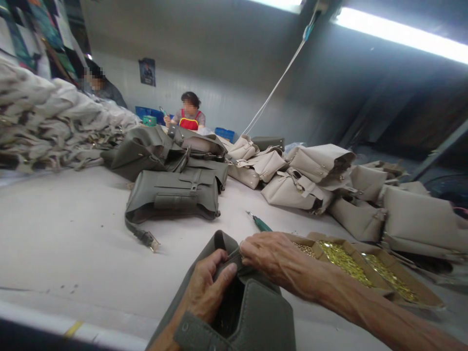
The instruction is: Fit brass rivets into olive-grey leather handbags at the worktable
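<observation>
A dark grey-green handbag point(268, 312) stands at the table's front edge, its mouth gaping toward me. My left hand point(208, 282) grips the bag's upper edge, thumb and fingers closed on the material. Just right of it, my right hand point(261, 251) is closed at the same edge with its fingertips pinched together. Whether a small part sits between those fingertips is hidden. Beyond my right hand lies a green-handled screwdriver point(260, 223), its tip pointing left.
Cardboard trays point(380, 287) of small gold-coloured metal pieces stand to the right. Finished-looking dark bags point(175, 192) and a heap of beige bags point(318, 163) lie farther back. A pile of pale pieces point(54, 112) fills the left. Two people, one a person in a red apron point(189, 122), sit behind.
</observation>
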Available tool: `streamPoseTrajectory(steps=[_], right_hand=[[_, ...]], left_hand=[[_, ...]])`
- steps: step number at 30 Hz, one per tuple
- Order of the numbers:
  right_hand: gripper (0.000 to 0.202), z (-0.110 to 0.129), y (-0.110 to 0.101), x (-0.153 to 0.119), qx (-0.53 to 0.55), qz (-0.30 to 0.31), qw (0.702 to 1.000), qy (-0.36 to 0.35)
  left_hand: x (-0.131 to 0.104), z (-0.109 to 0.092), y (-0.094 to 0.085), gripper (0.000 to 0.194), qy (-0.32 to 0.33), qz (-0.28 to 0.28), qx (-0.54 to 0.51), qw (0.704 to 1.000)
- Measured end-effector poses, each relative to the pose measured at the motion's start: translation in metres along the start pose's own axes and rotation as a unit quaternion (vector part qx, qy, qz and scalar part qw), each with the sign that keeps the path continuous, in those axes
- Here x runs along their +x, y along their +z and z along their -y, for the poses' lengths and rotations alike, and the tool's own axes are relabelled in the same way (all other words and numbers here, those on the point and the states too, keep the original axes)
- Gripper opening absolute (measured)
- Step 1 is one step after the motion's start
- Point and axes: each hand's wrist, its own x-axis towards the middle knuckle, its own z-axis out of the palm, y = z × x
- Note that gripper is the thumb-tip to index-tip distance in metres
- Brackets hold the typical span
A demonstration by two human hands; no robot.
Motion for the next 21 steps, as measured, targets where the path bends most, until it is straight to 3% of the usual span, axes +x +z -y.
streamPoseTrajectory(steps=[4,8,11,15,17,19,21], right_hand=[[0.014,0.005,0.006,0.003,-0.038,0.017,0.998,0.056],[0.018,0.012,0.015,0.006,-0.066,0.044,0.986,0.147],[0.021,0.014,0.013,0.005,-0.038,0.054,0.977,0.205],[0.026,0.009,-0.013,0.003,-0.02,0.071,0.982,0.174],[0.023,0.009,-0.032,0.006,-0.013,0.035,0.987,0.154],[0.016,0.015,-0.047,0.009,0.037,-0.032,0.994,0.094],[0.014,0.024,-0.052,0.013,0.097,-0.065,0.993,-0.017]], left_hand=[[-0.001,0.0,0.002,0.032,0.024,-0.02,0.053,0.998],[-0.002,0.004,0.009,0.025,0.068,-0.081,0.126,0.986],[-0.002,0.003,0.012,0.021,0.103,-0.081,0.172,0.976],[-0.003,-0.013,0.008,0.024,0.104,-0.029,0.205,0.973],[-0.011,-0.023,0.003,0.024,0.117,-0.025,0.237,0.964],[-0.028,-0.027,-0.001,0.041,0.186,-0.075,0.301,0.932],[-0.054,-0.025,-0.004,0.061,0.279,-0.133,0.366,0.878]])
